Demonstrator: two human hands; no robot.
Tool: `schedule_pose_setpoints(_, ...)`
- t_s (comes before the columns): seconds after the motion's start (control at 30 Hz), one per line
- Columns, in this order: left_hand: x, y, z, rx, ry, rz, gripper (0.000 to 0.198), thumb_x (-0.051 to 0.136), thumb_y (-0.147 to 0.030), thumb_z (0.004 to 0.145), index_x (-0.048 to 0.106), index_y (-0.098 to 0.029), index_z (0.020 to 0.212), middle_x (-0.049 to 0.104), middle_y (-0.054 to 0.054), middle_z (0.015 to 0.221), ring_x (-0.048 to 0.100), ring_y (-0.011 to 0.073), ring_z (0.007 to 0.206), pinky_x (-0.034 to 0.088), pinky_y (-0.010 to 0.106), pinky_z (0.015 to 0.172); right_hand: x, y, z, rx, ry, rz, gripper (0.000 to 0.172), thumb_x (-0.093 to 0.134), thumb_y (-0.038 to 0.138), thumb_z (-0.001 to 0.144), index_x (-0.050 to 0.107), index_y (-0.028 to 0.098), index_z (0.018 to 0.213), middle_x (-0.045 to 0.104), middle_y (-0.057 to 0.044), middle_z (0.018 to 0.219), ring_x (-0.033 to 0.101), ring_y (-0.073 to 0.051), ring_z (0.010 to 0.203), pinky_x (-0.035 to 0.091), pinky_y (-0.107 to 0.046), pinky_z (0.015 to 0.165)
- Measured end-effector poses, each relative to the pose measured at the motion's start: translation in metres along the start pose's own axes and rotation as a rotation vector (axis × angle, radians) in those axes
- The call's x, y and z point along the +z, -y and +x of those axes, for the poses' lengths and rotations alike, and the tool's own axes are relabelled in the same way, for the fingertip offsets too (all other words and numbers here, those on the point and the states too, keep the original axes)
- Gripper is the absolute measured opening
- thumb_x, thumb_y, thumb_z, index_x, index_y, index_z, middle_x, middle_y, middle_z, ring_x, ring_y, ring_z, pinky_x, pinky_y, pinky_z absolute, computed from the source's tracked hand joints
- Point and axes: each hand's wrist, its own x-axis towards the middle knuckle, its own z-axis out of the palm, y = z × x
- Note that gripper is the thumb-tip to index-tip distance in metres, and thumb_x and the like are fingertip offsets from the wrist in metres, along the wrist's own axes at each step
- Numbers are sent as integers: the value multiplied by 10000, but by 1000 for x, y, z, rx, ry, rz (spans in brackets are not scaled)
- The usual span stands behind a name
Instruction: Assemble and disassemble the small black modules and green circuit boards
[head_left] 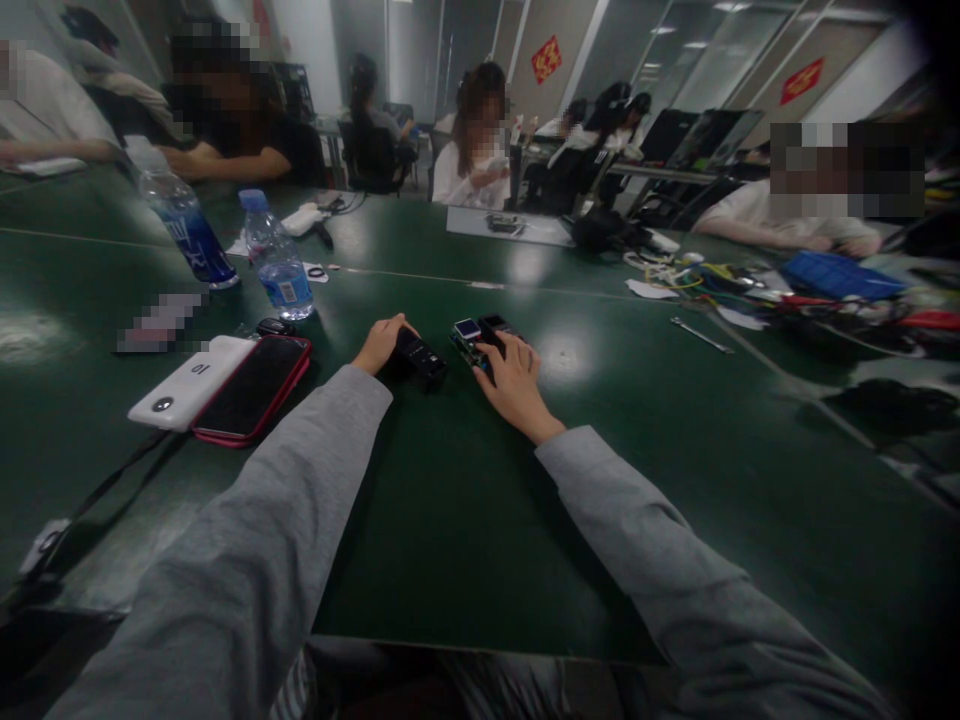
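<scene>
My left hand [381,345] is closed around the far end of a small black box-shaped device [422,358], which sits low over the green table. My right hand [517,388] is to the right, its thumb and index finger at the edge of a circuit board [466,347] with a small display screen [467,328]. Under its other fingers lies a second black piece, a casing [496,324], partly covered by the hand. A short gap separates the two hands. The inside of the left grip is hidden.
Left of my arm lie a red-cased phone [253,388] and a white power bank [196,382]. Two plastic bottles, one blue-labelled [191,235] and one smaller [277,265], stand behind them. A wrench [701,335] and tangled wires [697,275] lie right. Several people sit beyond the table [450,560].
</scene>
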Motion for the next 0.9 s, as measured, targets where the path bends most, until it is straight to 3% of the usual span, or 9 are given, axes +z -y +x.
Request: schedule_pose_setpoints(0.9, 0, -1, -1, -12, 10, -4, 531, 338, -506, 878, 690, -152, 696, 678, 72, 715, 619, 202, 742, 472, 334, 821, -3, 3, 0, 10, 19, -14, 389, 441, 340, 943, 481, 221, 1311, 359, -141, 1431, 291, -312, 1337, 207, -521, 1097)
